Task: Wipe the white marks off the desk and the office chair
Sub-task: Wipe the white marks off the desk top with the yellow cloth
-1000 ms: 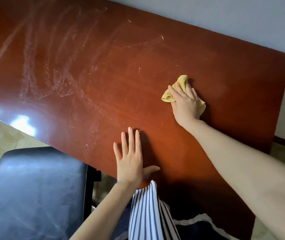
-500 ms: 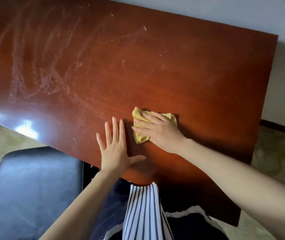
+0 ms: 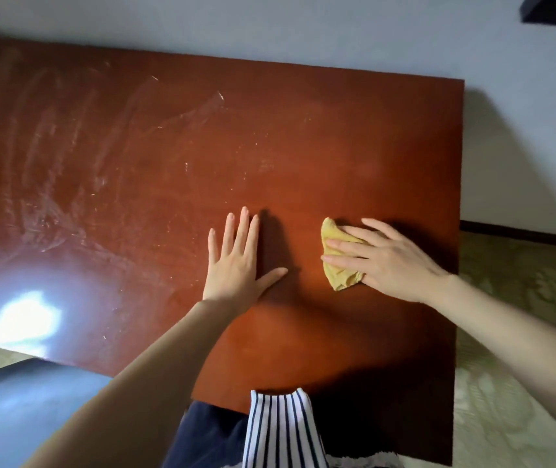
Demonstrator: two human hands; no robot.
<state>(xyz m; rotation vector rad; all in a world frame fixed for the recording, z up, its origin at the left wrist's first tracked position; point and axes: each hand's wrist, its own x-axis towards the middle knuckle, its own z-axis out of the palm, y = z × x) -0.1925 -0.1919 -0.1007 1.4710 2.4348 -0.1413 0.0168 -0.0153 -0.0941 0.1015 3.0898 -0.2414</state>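
Your right fingers point(image 3: 347, 246) lie straight and slightly fanned, pressing a crumpled yellow cloth point(image 3: 339, 275) flat onto the desk point(image 3: 354, 146), with your right hand point(image 3: 391, 261) covering its right part. The cloth sits in the desk's right half, nearer the near edge. Your left hand point(image 3: 236, 265) lies flat just left of it, not touching, fingers point(image 3: 243, 228) straight and close together, thumb out. White marks point(image 3: 50, 204) smear the left half toward the far edge. The office chair point(image 3: 23, 403) stands below the near edge at left
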